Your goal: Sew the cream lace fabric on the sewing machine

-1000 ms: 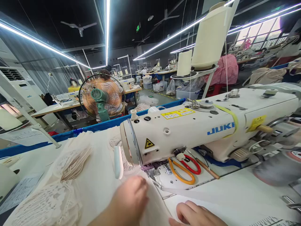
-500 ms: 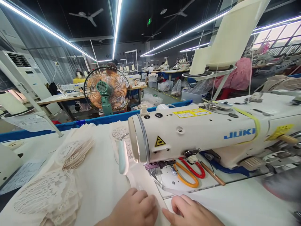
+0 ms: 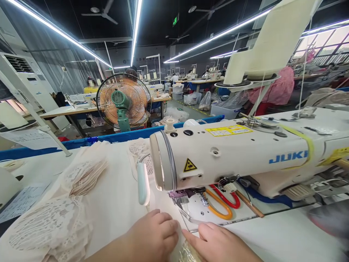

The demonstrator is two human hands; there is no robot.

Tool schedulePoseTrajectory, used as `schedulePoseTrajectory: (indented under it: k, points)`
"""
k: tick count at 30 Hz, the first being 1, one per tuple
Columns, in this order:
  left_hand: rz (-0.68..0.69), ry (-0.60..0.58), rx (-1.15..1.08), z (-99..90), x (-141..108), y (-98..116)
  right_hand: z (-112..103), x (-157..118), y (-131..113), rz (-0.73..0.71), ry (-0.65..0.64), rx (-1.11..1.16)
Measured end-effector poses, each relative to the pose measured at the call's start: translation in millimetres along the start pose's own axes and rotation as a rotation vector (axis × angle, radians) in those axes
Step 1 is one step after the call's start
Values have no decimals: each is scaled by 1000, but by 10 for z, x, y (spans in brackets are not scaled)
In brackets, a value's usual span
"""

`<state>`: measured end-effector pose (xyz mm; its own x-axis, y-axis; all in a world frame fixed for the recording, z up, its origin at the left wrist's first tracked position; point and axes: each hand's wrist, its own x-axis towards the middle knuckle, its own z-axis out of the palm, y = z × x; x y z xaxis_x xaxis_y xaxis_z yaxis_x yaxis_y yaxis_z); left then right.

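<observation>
A cream lace fabric piece (image 3: 188, 253) lies on the table in front of the sewing machine (image 3: 207, 156) and runs up toward its needle area. My left hand (image 3: 154, 234) is closed, with curled fingers gripping the fabric's left side. Close beside it, my right hand (image 3: 215, 242) holds the right edge, index finger pointing left and the others folded. The palms hide part of the cloth. A thin metal guide (image 3: 188, 214) reaches from the needle area toward my right hand. A lit lamp (image 3: 143, 183) hangs left of the machine head.
Stacks of cream lace pieces (image 3: 51, 225) lie on the left of the white table. Orange-handled (image 3: 222, 207) and red-handled (image 3: 231, 198) tools lie under the machine arm. Thread cones (image 3: 234, 67) stand behind it. Beyond the blue edging (image 3: 120, 137) is a fan (image 3: 124, 102).
Both hands have shifted slightly left, and shiny lace now shows between them. The machine appears a little farther right as the view shifts.
</observation>
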<state>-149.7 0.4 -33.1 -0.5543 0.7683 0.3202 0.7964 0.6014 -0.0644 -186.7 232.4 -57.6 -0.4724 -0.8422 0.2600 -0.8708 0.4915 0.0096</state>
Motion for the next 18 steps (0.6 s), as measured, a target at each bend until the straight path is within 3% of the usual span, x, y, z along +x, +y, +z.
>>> schedulePoseTrajectory:
  k: [3,5,8,12,18]
  points:
    - [-37,-111,-64,-135,13,-39,33,63,17,-9,-20,-65]
    - [-82,-161,-101,-241,42,-48,-8,133,-4,-3,-100,-124]
    - [-132,-204,-108,-333,61,-65,-135,271,-64,55,-331,-194]
    - [-141,-207,-75,-289,-2,-131,-316,467,-157,137,-595,-224]
    - [-114,-168,-27,-175,-75,-274,-284,578,-220,195,-597,-163]
